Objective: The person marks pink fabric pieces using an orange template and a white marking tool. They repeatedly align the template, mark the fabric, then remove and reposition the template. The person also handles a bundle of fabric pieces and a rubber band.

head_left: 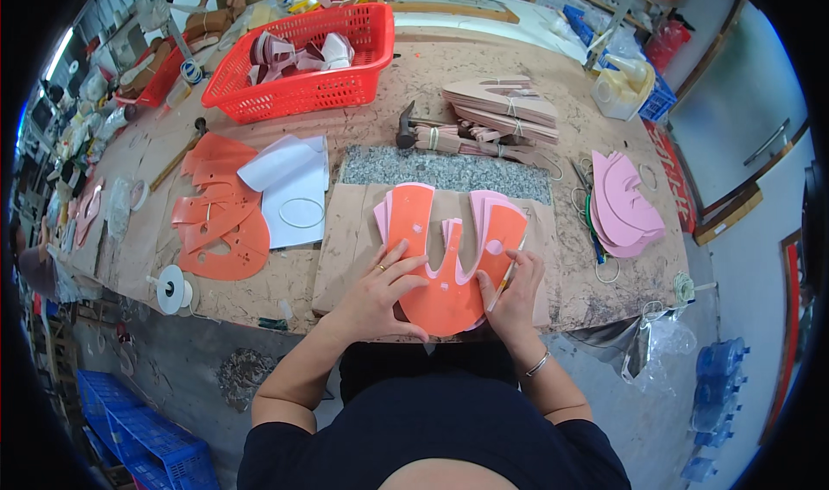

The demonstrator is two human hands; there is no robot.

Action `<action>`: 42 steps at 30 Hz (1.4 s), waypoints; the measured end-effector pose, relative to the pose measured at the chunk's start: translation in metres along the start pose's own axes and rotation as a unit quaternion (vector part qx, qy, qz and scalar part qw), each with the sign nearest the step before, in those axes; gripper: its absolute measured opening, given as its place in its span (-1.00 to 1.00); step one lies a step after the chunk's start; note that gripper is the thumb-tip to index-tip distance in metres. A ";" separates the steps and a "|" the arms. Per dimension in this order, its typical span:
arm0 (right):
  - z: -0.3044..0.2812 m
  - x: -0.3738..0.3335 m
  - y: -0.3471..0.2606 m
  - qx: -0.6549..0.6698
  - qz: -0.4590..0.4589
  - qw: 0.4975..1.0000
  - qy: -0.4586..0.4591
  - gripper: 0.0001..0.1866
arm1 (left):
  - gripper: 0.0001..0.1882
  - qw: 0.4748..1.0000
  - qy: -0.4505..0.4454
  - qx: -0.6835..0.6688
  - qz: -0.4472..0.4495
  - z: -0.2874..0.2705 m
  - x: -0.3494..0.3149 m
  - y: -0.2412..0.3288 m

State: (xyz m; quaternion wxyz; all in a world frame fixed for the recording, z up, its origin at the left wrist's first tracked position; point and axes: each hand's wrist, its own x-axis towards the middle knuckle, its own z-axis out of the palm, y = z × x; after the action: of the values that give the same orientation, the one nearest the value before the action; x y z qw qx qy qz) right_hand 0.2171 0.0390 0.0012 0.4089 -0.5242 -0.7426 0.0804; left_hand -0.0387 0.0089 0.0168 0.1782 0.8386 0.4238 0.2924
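Observation:
In front of me lies an orange W-shaped pattern piece, on top of several pink pieces of similar outline. My left hand rests open on the pattern's left side, its fingers stretched across the orange surface and its thumb near the lower edge. My right hand is at the right side, its thumb touching the orange piece. A slim yellowish pen-like stick is held in that hand, slanting up past the fingers. The stack lies on a brown board near the table's front edge.
A stone slab lies beyond the board, with a hammer and bundled pink cut pieces behind it. Orange patterns and white sheets lie left; pink pieces and scissors right. A red basket stands farther back.

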 end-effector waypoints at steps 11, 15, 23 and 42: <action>-0.002 0.006 0.002 0.071 0.057 0.996 -0.015 -0.38 | -0.22 0.998 0.012 0.057 0.000 0.007 0.002 0.008; 0.002 0.008 0.005 0.067 0.047 0.997 0.009 -0.41 | -0.20 0.998 0.016 0.063 0.002 0.008 0.004 0.008; 0.002 0.011 0.005 0.064 0.058 0.996 0.002 -0.40 | -0.20 0.998 0.030 0.050 0.008 0.010 0.005 0.006; 0.042 0.087 -0.038 0.323 0.106 0.923 -0.180 -0.71 | -0.30 0.997 0.048 0.066 0.018 0.015 0.003 0.004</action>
State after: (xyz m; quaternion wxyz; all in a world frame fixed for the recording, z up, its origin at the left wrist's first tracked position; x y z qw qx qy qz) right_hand 0.1507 0.1095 0.0399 0.4044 -0.4158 -0.6775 0.4523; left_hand -0.0254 0.0084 0.0089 0.0968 0.8412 0.4348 0.3067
